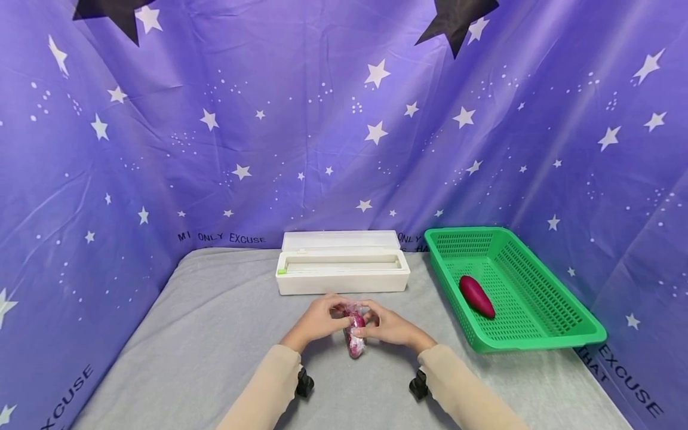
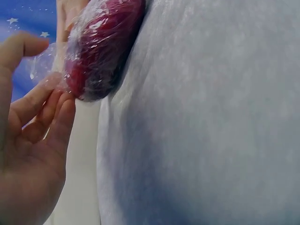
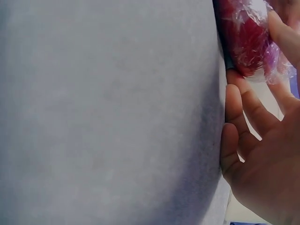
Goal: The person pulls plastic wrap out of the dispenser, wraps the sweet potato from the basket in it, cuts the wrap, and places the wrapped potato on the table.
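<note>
While your right hand [image 1: 395, 327], half-curled, holds the wrapped sweet potato [image 1: 355, 337] between thumb and fingers, your left hand [image 1: 318, 319], also half-curled, grips loose film [image 2: 41, 68] at its far end. Location: before the white box [image 1: 344, 282]; a bare sweet potato [image 1: 477, 297] lies in the green basket [image 1: 537, 344].

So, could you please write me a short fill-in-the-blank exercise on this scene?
1. The basket holding an unwrapped red vegetable is coloured ____.
2. The white box is not shut but ____.
3. The left grip and right grip flank a film-wrapped vegetable, and the vegetables between them number ____.

Missing words: green; open; one.
</note>
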`<state>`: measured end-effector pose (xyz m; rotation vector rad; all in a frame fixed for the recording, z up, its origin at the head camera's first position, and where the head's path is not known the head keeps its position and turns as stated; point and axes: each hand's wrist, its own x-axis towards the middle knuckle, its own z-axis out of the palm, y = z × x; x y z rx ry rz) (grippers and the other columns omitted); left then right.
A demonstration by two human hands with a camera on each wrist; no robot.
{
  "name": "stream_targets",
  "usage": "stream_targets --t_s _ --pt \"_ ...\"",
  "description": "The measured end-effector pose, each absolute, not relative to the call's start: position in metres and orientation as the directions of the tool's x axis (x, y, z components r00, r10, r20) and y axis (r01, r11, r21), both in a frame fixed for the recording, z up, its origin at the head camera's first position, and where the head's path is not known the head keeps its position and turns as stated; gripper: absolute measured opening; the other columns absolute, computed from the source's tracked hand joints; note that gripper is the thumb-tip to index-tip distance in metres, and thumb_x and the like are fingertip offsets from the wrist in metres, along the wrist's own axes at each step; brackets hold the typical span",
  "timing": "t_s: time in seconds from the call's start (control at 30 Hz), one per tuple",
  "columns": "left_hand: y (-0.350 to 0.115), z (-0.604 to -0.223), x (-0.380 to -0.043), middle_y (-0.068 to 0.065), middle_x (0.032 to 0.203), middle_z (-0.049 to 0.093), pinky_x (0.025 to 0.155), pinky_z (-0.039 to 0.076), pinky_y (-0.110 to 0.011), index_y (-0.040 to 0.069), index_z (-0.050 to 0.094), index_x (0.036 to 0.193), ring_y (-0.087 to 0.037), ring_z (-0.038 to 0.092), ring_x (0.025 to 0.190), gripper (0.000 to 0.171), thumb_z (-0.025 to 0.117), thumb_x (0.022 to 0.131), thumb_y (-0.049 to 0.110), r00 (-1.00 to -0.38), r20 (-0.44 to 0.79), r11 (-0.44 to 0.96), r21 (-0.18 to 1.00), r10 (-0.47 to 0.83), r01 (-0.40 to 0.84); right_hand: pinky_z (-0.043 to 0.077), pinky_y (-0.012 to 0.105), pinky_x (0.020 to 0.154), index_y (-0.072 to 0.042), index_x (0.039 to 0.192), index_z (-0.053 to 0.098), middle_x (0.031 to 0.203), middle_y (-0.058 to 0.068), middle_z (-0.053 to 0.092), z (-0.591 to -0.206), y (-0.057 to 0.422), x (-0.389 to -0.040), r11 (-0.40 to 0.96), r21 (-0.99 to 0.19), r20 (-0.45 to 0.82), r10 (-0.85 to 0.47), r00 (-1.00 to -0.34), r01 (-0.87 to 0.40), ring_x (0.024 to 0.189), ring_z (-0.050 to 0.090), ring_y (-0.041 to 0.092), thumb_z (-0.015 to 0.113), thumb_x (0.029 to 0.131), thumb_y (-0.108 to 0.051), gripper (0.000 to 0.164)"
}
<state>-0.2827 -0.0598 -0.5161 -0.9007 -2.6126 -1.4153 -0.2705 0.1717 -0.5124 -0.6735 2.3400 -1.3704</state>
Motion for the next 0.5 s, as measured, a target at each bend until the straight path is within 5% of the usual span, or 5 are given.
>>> stream_targets --t_s 0.2,0.5 --pt "-0.0657 -0.5127 -0.2785 0.003 0.117 0.063 0.097 0.05 -0.033 0.012 0.068 0.126 -0.016 0.062 0.108 0.06 0.087 0.077 0.04 -0.839 0.226 0.424 0.78 0.495 0.461 0.051 0.032 0.068 -0.019 0.143 0.047 0.106 0.011 0.064 -0.5131 0.1706 -0.2685 0.407 -0.882 -0.027 -0.549 -0.836 -0.239 0.085 0.06 0.02 0.074 0.093 -0.025 0.058" --pt "-0.069 -0.5147 -0.2747 0.002 0.115 0.061 0.096 0.051 -0.032 0.014 0.071 0.122 -0.019 0.063 0.108 0.044 0.085 0.081 0.023 -0.822 0.252 0.42 0.761 0.511 0.494 0.049 0.032 0.073 -0.017 0.136 0.049 0.105 0.01 0.065 -0.5149 0.1683 -0.27 0.396 -0.886 -0.024 -0.56 -0.828 -0.242 0.087 0.059 0.021 0.074 0.093 -0.025 0.05"
